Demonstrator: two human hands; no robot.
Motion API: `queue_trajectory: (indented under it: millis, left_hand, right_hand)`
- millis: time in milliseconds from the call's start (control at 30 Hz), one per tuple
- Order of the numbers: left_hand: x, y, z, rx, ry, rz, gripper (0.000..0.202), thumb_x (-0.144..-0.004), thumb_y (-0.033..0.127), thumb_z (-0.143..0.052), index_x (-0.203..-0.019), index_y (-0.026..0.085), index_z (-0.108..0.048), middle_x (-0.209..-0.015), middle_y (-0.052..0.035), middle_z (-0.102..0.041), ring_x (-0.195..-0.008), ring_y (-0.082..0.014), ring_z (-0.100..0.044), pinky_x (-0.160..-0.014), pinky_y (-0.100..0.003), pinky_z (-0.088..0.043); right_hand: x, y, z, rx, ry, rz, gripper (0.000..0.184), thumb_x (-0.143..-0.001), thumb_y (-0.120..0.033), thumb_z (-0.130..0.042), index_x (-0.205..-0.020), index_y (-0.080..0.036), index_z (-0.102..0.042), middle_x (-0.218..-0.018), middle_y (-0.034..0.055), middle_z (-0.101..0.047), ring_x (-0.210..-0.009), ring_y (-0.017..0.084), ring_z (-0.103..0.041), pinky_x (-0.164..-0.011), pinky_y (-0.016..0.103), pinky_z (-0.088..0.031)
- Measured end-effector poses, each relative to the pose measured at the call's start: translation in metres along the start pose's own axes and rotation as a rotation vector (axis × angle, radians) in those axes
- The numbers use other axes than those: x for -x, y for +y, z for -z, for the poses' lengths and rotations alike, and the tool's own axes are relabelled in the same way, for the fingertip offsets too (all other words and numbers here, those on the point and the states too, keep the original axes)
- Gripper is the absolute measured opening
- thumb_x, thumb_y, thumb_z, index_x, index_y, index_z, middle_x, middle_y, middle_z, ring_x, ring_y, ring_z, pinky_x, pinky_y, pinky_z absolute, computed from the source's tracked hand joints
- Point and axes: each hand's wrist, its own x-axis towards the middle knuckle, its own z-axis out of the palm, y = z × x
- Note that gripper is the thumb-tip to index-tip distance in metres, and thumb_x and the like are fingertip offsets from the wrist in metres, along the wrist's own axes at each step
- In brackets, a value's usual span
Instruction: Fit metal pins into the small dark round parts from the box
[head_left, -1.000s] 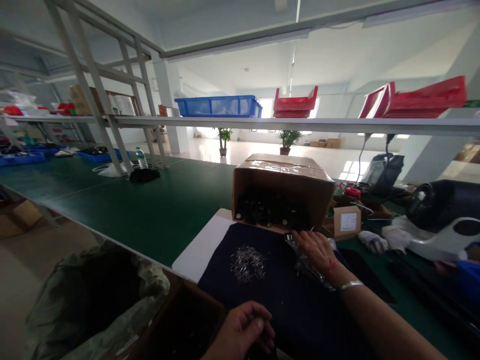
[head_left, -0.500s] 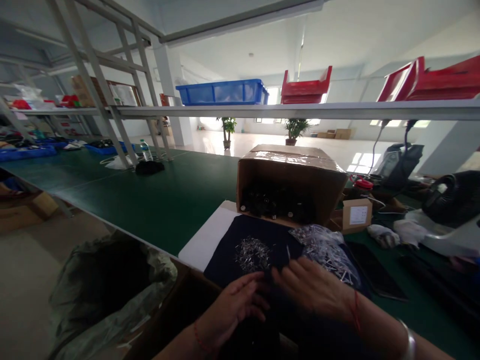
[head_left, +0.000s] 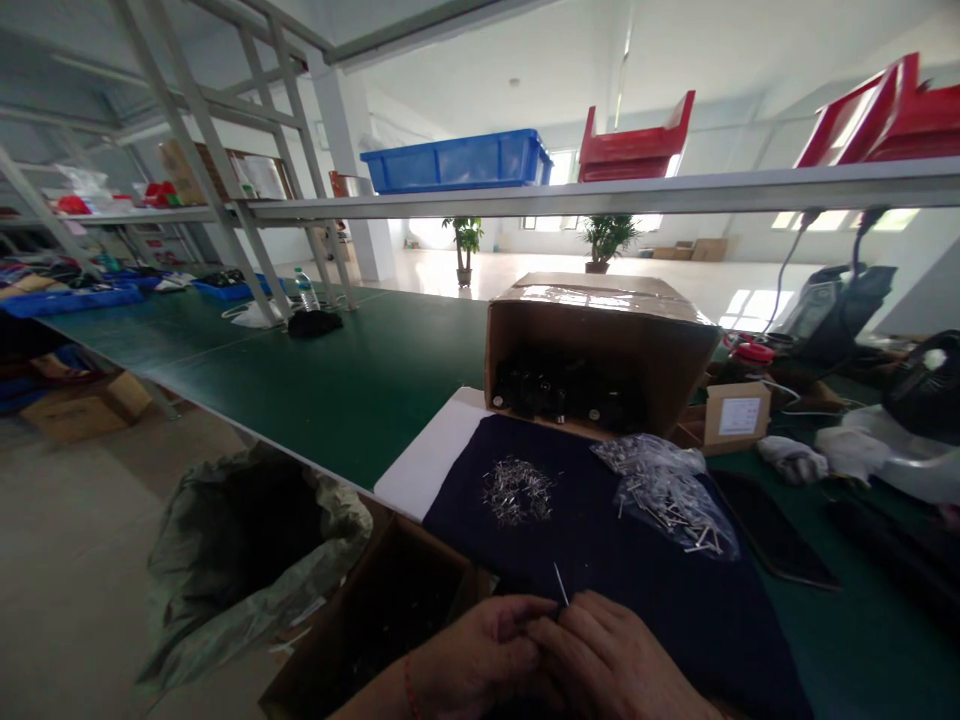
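Both hands meet at the bottom edge over a dark blue cloth [head_left: 645, 590]. My left hand [head_left: 480, 655] is curled, fingertips pressed against those of my right hand [head_left: 607, 660]. A thin metal pin [head_left: 560, 584] sticks up from the pinched fingers of my right hand. What my left hand holds is hidden. A loose pile of small metal pins [head_left: 517, 490] lies on the cloth ahead. A clear plastic bag of pins [head_left: 664, 490] lies to its right. Behind stands a cardboard box [head_left: 600, 345] on its side with dark parts inside.
A long green workbench [head_left: 330, 380] runs left. A grey bag-lined bin [head_left: 247, 550] and a brown carton [head_left: 390, 620] sit below its edge. A small labelled box [head_left: 736, 415], white cloths and dark equipment lie right. Blue and red bins stand on the overhead shelf [head_left: 600, 190].
My right hand left the plastic bag near the box and came back to meet my left hand near me, now with a pin. The view tilted upward slightly.
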Motion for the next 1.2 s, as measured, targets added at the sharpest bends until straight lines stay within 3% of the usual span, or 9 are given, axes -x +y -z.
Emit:
queue_trajectory:
  millis: [133,300,433,567,700,900,1067,1200]
  left_hand:
    - [0.002,-0.004,0.002,0.032,0.047,-0.003,0.06,-0.057,0.034,-0.095,-0.11,0.019,-0.072,-0.096,-0.0056,-0.071,-0.079,-0.0155,-0.068,-0.075,-0.027,-0.053]
    - [0.011,0.004,0.003,-0.017,-0.005,0.023,0.061,-0.063,0.022,-0.091,-0.12,0.019,-0.07,-0.115,-0.0098,-0.071,-0.099,-0.0205,-0.068,-0.091,-0.032,-0.052]
    - [0.017,0.006,0.008,0.081,-0.039,-0.05,0.06,-0.065,0.016,-0.084,-0.123,0.02,-0.067,-0.124,-0.0112,-0.067,-0.11,-0.0283,-0.066,-0.092,-0.04,-0.052]
    - [0.022,0.0,0.015,0.16,-0.03,-0.096,0.054,-0.073,0.016,-0.076,-0.125,0.02,-0.064,-0.122,-0.0129,-0.069,-0.105,-0.0289,-0.07,-0.099,-0.043,-0.046]
    - [0.028,-0.005,0.019,0.194,0.032,-0.1,0.052,-0.076,0.018,-0.077,-0.125,0.02,-0.062,-0.125,-0.0132,-0.068,-0.11,-0.0305,-0.069,-0.105,-0.046,-0.041]
    - [0.032,-0.006,0.023,0.213,0.129,-0.11,0.042,-0.083,0.026,-0.075,-0.121,0.019,-0.058,-0.121,-0.013,-0.069,-0.107,-0.0315,-0.07,-0.104,-0.048,-0.043]
    - [0.028,-0.01,0.021,0.28,0.152,-0.114,0.04,-0.087,0.027,-0.068,-0.123,0.017,-0.054,-0.12,-0.0164,-0.07,-0.107,-0.0346,-0.071,-0.099,-0.045,-0.045]
    - [0.024,-0.013,0.018,0.344,0.157,-0.137,0.042,-0.088,0.03,-0.067,-0.126,0.016,-0.056,-0.121,-0.0171,-0.07,-0.107,-0.0354,-0.071,-0.097,-0.044,-0.046]
  right_hand:
    - [0.001,-0.006,-0.002,-0.02,0.054,0.021,0.027,-0.106,-0.028,-0.04,-0.128,-0.019,-0.053,-0.089,0.0045,-0.071,-0.077,0.018,-0.065,-0.069,0.03,-0.05]
    - [-0.001,-0.014,0.004,-0.04,0.174,0.044,0.027,-0.108,-0.024,-0.034,-0.128,-0.019,-0.051,-0.084,0.0041,-0.072,-0.073,0.017,-0.066,-0.073,0.029,-0.052]
    - [-0.008,0.005,0.01,-0.055,0.201,-0.089,0.029,-0.103,-0.019,-0.04,-0.127,-0.019,-0.055,-0.082,0.0047,-0.067,-0.072,0.018,-0.064,-0.066,0.029,-0.05]
    - [-0.026,0.047,-0.001,0.191,0.101,-0.322,0.033,-0.094,-0.008,-0.046,-0.118,-0.018,-0.066,-0.083,0.0061,-0.066,-0.073,0.019,-0.063,-0.064,0.029,-0.047]
    - [-0.044,0.071,-0.016,0.37,-0.094,-0.389,0.044,-0.085,-0.001,-0.056,-0.122,-0.02,-0.069,-0.085,0.0055,-0.068,-0.073,0.02,-0.064,-0.066,0.029,-0.045]
    - [-0.028,0.061,-0.016,0.303,-0.049,-0.34,0.038,-0.082,0.0,-0.057,-0.106,-0.023,-0.075,-0.08,0.0031,-0.066,-0.071,0.018,-0.062,-0.065,0.029,-0.042]
    - [-0.006,0.058,-0.009,0.294,0.054,-0.375,0.032,-0.09,-0.005,-0.052,-0.112,-0.017,-0.071,-0.082,0.0048,-0.066,-0.072,0.019,-0.063,-0.067,0.031,-0.043]
    - [-0.005,0.057,-0.012,0.277,0.046,-0.372,0.03,-0.089,-0.005,-0.056,-0.109,-0.02,-0.072,-0.081,0.0038,-0.066,-0.07,0.02,-0.062,-0.065,0.031,-0.043]
